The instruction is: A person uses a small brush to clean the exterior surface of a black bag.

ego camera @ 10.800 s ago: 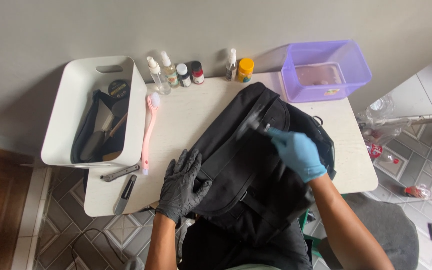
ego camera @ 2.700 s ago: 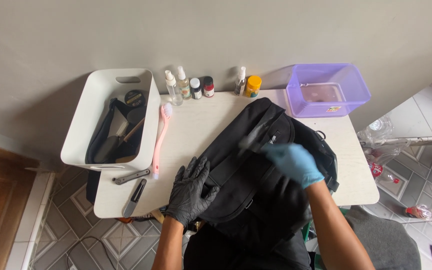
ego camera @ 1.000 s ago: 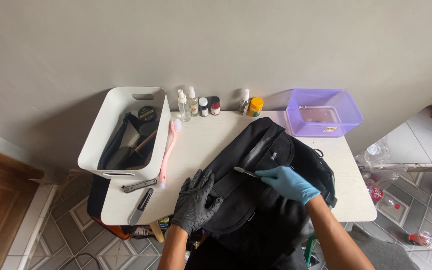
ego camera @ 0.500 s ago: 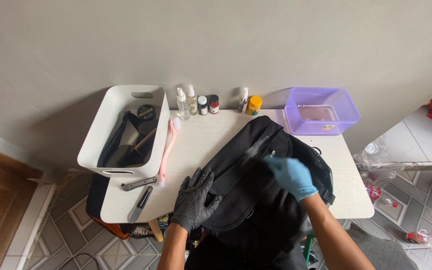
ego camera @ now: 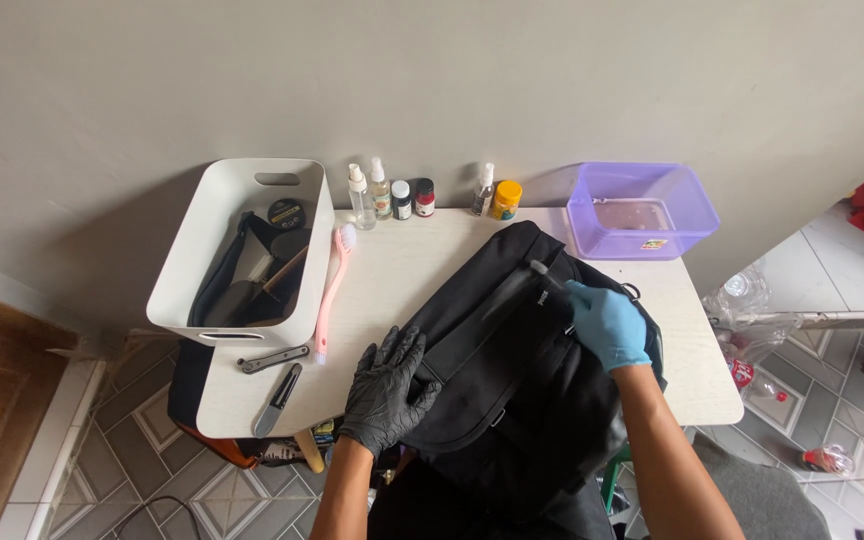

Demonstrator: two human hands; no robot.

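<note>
Both hands [ego camera: 492, 360] on black backpack [ego camera: 512, 370]

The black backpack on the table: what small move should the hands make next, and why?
Probably draw the right hand a little further along the upper front of the black backpack, with the left hand pressing as now. The blue-gloved grip sits at the top edge, apparently on a small tool or zipper pull; the black-gloved palm lies flat, steadying the bag.
</note>
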